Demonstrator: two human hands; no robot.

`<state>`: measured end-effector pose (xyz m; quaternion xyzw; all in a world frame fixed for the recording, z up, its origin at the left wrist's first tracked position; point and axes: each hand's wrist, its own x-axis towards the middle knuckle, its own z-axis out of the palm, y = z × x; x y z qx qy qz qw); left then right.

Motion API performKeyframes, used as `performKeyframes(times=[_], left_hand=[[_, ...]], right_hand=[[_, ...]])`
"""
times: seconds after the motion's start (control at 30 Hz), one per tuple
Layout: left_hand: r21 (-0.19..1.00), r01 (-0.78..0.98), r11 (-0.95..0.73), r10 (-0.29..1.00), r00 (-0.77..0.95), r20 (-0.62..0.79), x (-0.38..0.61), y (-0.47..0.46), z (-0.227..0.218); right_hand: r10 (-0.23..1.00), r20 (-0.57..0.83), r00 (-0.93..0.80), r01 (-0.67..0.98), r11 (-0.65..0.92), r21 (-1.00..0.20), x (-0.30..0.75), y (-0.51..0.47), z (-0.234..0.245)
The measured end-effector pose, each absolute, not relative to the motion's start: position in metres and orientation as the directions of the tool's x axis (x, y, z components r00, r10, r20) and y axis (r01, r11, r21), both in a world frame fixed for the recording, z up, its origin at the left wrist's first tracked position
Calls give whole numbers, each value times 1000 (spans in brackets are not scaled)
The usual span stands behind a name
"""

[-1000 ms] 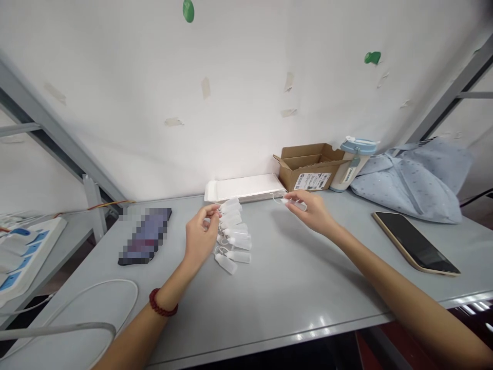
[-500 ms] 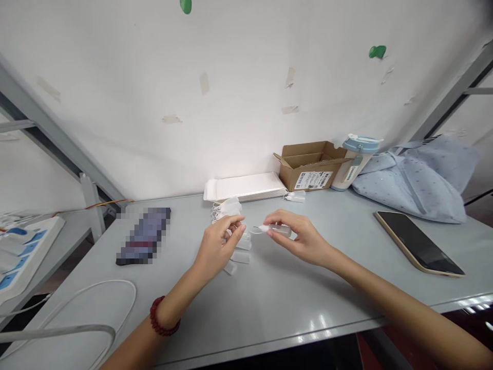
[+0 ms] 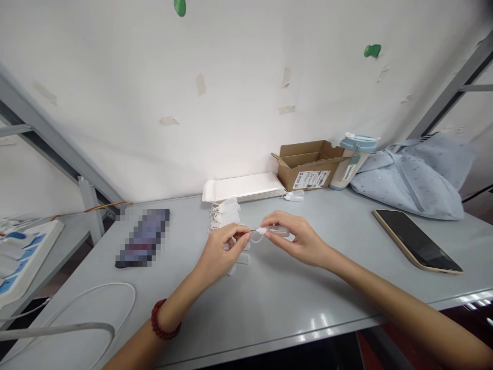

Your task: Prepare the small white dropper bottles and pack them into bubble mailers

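My right hand pinches a small translucent white tag above the grey table. A thin string loop hangs from the tag's left end, and the fingertips of my left hand are closed on that loop. Just behind and under my left hand lies a row of several similar white tags on the table. One more tag lies by the cardboard box. A red bead bracelet is on my left wrist.
A flat stack of white packets, an open cardboard box, a lidded cup and a pale blue bag line the wall. A phone lies at the right, a dark blurred object at the left, white cable and a power strip further left.
My right hand came back from near the box toward the middle with a tag. My left hand left the row of tags and closed on that tag's string loop.
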<state>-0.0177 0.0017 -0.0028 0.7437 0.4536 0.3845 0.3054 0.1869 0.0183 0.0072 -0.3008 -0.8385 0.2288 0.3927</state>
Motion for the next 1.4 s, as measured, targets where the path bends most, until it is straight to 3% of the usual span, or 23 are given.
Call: performKeyframes(times=[1.4], left_hand=[[774, 483, -410, 906, 315, 283, -15, -5, -6]], right_hand=[[640, 485, -596, 308, 740, -598, 186, 16, 3]])
